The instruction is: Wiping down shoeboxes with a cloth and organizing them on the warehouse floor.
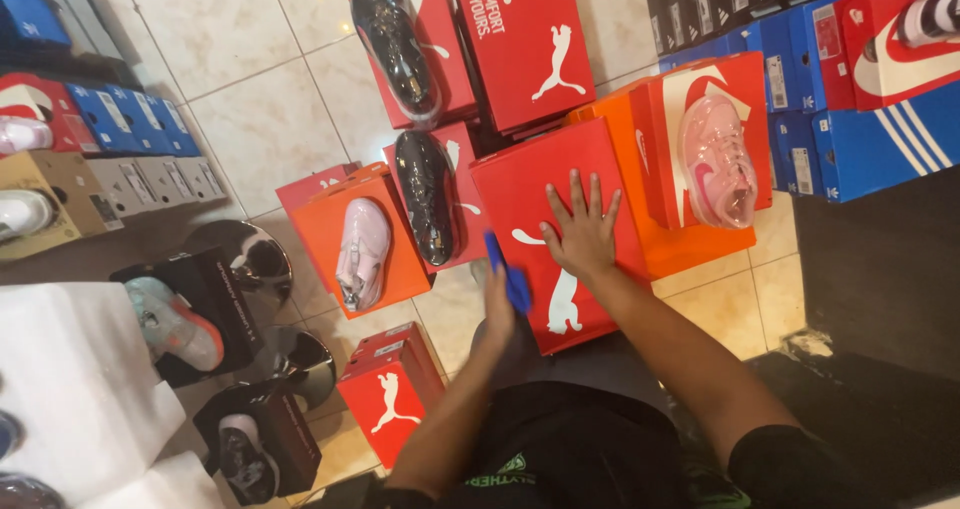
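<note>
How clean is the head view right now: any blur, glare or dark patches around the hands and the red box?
Head view: the left hand and the blue cloth it holds are motion-smeared; the right hand, flat on the red box, is sharper. Glare sits on the glossy black shoes and the floor tiles. The lower right corner falls into deep shadow.

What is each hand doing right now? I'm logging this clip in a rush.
Left hand: closed on a blue cloth, at the red shoe box edge.
Right hand: open, fingers spread, flat on the red shoe box.
</note>
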